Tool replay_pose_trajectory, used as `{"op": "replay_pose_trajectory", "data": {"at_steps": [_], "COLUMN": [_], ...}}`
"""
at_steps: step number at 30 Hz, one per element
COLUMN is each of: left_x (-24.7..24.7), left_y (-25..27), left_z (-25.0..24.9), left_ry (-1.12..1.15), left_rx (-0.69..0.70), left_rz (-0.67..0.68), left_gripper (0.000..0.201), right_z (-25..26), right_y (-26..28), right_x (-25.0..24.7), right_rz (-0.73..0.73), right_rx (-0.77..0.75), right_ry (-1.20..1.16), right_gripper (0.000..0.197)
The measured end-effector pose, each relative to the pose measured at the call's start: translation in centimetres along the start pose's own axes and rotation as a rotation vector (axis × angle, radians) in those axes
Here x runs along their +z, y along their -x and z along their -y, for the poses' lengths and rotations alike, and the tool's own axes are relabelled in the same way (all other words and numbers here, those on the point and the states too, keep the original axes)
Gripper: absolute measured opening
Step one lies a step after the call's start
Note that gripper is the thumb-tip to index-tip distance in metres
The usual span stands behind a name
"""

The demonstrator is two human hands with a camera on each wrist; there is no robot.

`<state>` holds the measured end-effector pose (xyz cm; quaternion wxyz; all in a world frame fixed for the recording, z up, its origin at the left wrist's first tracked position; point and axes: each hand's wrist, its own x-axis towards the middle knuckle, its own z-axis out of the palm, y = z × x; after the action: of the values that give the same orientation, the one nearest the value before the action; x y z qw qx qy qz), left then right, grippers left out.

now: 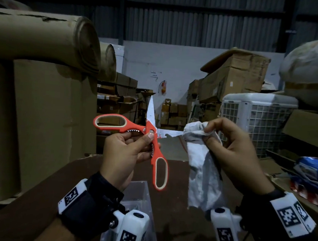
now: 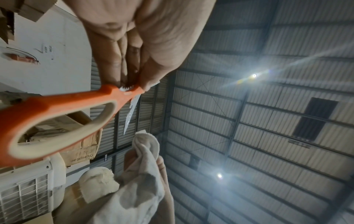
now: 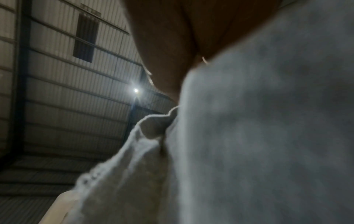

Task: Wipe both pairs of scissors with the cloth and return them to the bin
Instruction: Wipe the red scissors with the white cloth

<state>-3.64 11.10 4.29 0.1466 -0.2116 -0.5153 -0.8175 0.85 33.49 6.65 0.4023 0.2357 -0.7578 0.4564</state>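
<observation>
Your left hand (image 1: 122, 155) grasps the orange-handled scissors with cream-lined loops (image 1: 150, 132) at the pivot, thumb on the rivet, holding them spread wide in the air: one steel blade points up, the other runs sideways into the crumpled grey-white cloth (image 1: 198, 160). Your right hand (image 1: 234, 154) pinches that cloth around the blade tip, the rest hanging down. The clear plastic bin (image 1: 140, 193) sits below on the dark brown surface (image 1: 38, 196).

Warehouse or storeroom. Stacked cardboard boxes (image 1: 231, 76) at 1 o'clock; large cardboard rolls (image 1: 48, 37) at 10 o'clock; corrugated metal wall (image 1: 197, 25) and roof (image 2: 268, 121); wall-mounted fire extinguisher (image 1: 163, 87) at 12 o'clock; air cooler (image 1: 257, 117) at 2 o'clock.
</observation>
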Motion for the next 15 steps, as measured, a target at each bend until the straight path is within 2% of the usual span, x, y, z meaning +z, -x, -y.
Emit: {"op": "replay_pose_trajectory", "data": {"at_steps": [4, 6, 9, 11, 15], "left_x": [-0.01, 0.01, 0.12, 0.19, 0.45], "left_y": [-0.06, -0.08, -0.05, -0.01, 0.33], "left_z": [0.02, 0.05, 0.09, 0.13, 0.25], "left_ry": [0.004, 0.007, 0.023, 0.025, 0.017], "left_rx": [0.005, 0.007, 0.012, 0.01, -0.005], "left_rz": [0.003, 0.0, -0.003, 0.003, 0.021], "left_gripper": [0.02, 0.017, 0.014, 0.015, 0.012], "right_z": [0.16, 0.15, -0.09, -0.4, 0.02], "right_y": [0.04, 0.16, 0.32, 0.27, 0.34], "right_x": [-0.01, 0.1, 0.21, 0.15, 0.4], "right_rz": [-0.03, -0.068, -0.091, -0.108, -0.124], "right_rx": [0.039, 0.013, -0.012, -0.049, -0.115], "right_ry": [-0.076, -0.076, 0.095, 0.214, 0.299], "right_gripper": [0.015, 0.03, 0.04, 0.04, 0.045]}}
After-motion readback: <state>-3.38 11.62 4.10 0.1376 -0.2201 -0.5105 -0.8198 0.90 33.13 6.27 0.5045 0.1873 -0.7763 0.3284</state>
